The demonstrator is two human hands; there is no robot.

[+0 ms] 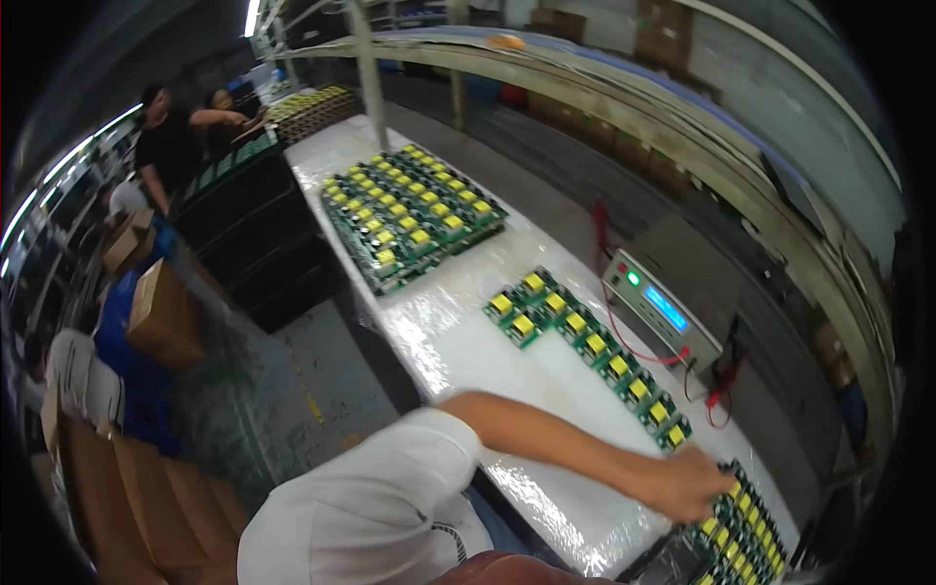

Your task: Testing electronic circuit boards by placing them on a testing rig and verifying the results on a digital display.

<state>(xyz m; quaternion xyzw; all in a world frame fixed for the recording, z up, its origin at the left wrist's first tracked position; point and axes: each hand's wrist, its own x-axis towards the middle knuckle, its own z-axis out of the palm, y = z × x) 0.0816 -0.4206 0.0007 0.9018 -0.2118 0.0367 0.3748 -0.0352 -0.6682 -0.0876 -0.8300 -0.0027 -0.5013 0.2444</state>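
My left arm, in a white sleeve, reaches across the white tabletop (429, 341) to the right. At its end my left hand (687, 485) is over the left edge of a group of green circuit boards (746, 531) with yellow parts. Its fingers look bent, but they are blurred, and I cannot tell whether they grip a board. Just beyond the hand ends a row of small circuit boards (617, 367), with a few side by side at its far end. A strip of bare skin shows at the lower edge; my right hand is not in view.
A stacked block of circuit boards (409, 210) lies farther along the table. Behind the row stands a test instrument (663, 307) with a lit blue screen and red leads. Cardboard boxes (161, 317) stand on the floor at left. Two people (175, 146) are at the far left.
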